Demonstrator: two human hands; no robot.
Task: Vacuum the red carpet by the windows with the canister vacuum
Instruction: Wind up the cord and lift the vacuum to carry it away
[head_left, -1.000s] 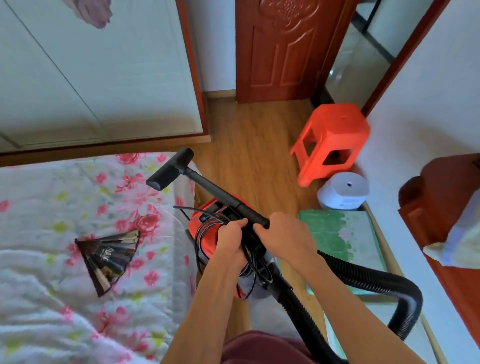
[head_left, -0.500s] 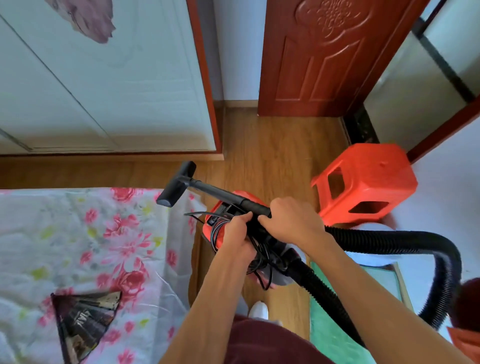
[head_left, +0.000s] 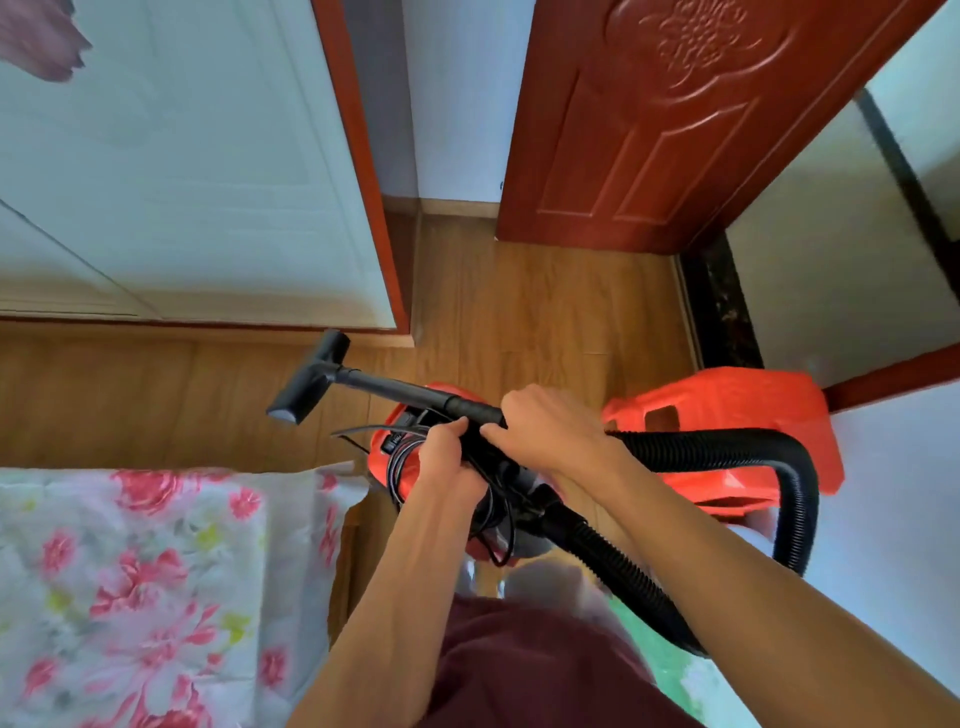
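Note:
I carry a red canister vacuum (head_left: 400, 457) above the wooden floor, its black cord looped on top. My left hand (head_left: 449, 457) grips the canister's top where the cord is coiled. My right hand (head_left: 550, 431) is curled round the black wand (head_left: 405, 392), which points left and ends in a black floor nozzle (head_left: 309, 379) held in the air. The ribbed black hose (head_left: 753, 452) loops out to the right and back under my right arm. No red carpet is in view.
A bed with a floral cover (head_left: 130, 582) fills the lower left. An orange plastic stool (head_left: 727, 426) stands to the right by a white wall. Ahead are a wardrobe with white doors (head_left: 182, 156), a red-brown door (head_left: 649, 130), a doorway (head_left: 831, 249) and bare wooden floor (head_left: 545, 312).
The view has swung and advanced toward the door. The stool now sits right beside the hose, the bed has slid lower left, and both hands keep the same hold on the vacuum.

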